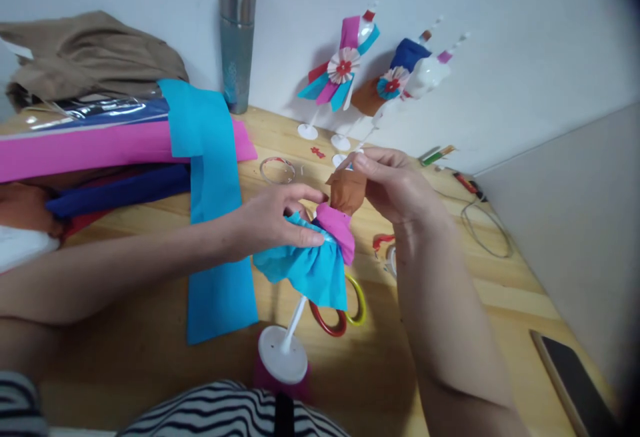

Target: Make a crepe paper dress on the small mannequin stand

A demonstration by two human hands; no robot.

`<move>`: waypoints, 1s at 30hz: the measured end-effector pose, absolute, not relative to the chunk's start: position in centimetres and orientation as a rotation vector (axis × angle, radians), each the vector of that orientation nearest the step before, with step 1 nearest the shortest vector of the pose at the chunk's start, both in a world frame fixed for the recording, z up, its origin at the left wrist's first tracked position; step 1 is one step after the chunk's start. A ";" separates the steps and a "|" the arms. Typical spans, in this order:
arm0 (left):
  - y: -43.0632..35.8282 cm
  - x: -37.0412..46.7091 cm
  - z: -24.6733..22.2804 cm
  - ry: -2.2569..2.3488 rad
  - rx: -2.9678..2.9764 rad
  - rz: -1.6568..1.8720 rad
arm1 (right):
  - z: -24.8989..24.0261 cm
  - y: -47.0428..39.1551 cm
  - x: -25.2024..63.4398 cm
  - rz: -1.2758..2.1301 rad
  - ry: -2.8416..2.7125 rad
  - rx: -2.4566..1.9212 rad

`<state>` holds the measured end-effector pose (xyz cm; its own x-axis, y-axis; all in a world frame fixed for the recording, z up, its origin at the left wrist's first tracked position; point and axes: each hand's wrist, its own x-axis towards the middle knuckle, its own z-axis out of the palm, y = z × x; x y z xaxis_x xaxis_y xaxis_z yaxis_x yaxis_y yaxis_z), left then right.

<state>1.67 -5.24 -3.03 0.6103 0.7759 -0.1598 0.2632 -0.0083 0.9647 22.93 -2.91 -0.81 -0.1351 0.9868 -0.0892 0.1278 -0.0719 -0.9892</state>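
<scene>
A paper figure on a white stand (284,354) leans near the table's front edge. Its lower part is a gathered blue paper skirt (315,274), with a pink paper band (341,232) above and brown paper (349,190) at the top. My left hand (287,220) grips the figure where skirt and pink band meet, thumb on the blue paper, other fingers partly behind. At the top, my right hand (387,180) pinches the edge of the brown paper between thumb and fingers.
Scissors (356,300) lie behind the stand. Blue (215,244) and pink paper (100,147) are at left, beside a bottle (237,44). Decorated stands (343,67) are at the wall. A tape roll (277,170), a cable (483,237) and a phone (570,384) also lie there.
</scene>
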 end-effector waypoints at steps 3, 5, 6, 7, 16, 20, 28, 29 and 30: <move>-5.4 1.6 -2.5 0.844 1.580 0.485 | -0.7 -3.1 22.9 1.325 -1.379 -1.269; -5.4 1.5 -2.4 0.826 1.576 0.479 | -0.9 -3.2 22.8 1.326 -1.370 -1.275; -5.4 1.4 -2.4 0.828 1.582 0.486 | -1.0 -3.2 22.7 1.330 -1.361 -1.273; -5.4 1.3 -2.4 0.835 1.593 0.497 | -1.1 -3.2 22.7 1.337 -1.349 -1.267; -5.1 1.2 -2.1 0.822 1.546 0.448 | -2.4 -3.4 22.7 1.277 -1.413 -1.095; -5.1 1.1 -1.9 0.794 1.460 0.411 | -2.6 -3.5 22.7 1.196 -1.472 -1.114; -5.0 1.0 -1.9 0.695 1.310 0.404 | -2.5 -3.7 23.0 1.093 -1.479 -1.207; -5.1 1.0 -1.9 0.695 1.320 0.430 | -2.5 -3.8 22.9 1.096 -1.471 -1.204; -5.2 1.0 -1.9 0.705 1.333 0.459 | -2.5 -3.8 22.9 1.100 -1.465 -1.200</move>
<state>1.00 -5.15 -1.93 0.7137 0.6715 -0.1996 0.0887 0.1959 0.9766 22.91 -3.82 -2.55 -0.1056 0.9883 0.1101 0.1698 0.1271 -0.9773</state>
